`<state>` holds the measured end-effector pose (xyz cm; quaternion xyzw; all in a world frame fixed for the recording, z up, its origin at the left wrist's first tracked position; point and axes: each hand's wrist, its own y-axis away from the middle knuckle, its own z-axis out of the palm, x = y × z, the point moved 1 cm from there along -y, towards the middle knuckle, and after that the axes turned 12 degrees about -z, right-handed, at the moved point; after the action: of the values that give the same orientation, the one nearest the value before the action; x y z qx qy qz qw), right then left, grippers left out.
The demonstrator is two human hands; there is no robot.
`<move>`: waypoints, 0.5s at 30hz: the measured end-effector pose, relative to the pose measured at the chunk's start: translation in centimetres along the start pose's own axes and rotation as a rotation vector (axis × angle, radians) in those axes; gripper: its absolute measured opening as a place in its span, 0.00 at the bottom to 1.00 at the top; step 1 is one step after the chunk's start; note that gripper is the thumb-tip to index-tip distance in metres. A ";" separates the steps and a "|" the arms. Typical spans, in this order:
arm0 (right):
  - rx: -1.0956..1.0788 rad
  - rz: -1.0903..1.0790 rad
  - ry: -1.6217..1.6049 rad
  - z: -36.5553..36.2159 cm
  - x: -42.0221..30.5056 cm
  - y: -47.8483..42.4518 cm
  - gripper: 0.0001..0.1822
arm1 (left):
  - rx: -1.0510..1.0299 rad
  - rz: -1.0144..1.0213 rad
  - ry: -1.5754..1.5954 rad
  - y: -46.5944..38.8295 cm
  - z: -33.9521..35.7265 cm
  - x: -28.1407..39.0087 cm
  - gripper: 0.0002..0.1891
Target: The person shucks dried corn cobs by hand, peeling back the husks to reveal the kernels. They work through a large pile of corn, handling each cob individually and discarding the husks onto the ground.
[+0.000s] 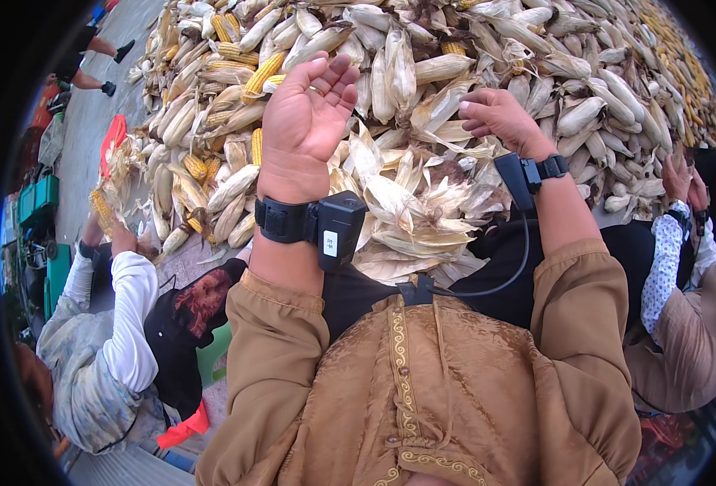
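Note:
My left hand (315, 115) is raised palm up over the heap of corn, fingers loosely bent and nothing in it. A ring sits on one finger. Just beside its fingers lies a bare yellow corn cob (263, 78). Opposite it, my right hand (504, 118) hovers with loosely curled fingers, and no object shows in its grasp. Pale husked corn ears (399, 73) lie beyond and between both hands. Below them, a pile of loose dry husks (416, 194) covers the ground in front of my lap. Each wrist wears a strapped black device.
At left, a seated person's hands hold a yellow cob (100, 209). Another person's hands (686, 182) are raised at right. A green plastic stool (214, 355) stands by my left side. Someone's legs (94, 64) show at upper left. Bare yellow cobs (692, 67) are heaped at far right.

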<state>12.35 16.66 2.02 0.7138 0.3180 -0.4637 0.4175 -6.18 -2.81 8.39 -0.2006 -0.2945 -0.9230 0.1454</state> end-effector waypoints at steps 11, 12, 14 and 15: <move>-0.485 -0.179 0.799 7.6 5.3 0.1 0.16 | -0.007 -0.001 0.032 -0.7 1.5 0.0 0.12; -0.519 -0.226 0.796 8.6 5.2 0.1 0.15 | -0.007 -0.002 0.038 -0.7 1.4 0.0 0.12; -0.546 -0.290 0.773 10.1 5.0 -0.3 0.18 | 0.018 -0.009 0.045 -0.7 1.7 -0.1 0.12; -0.579 -0.300 0.788 10.4 4.5 -0.7 0.21 | 0.004 -0.025 0.053 -0.8 1.6 -0.1 0.12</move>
<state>9.29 7.95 -4.64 0.6360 0.6656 -0.1072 0.3754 -5.90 -1.18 9.17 -0.1719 -0.2950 -0.9291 0.1423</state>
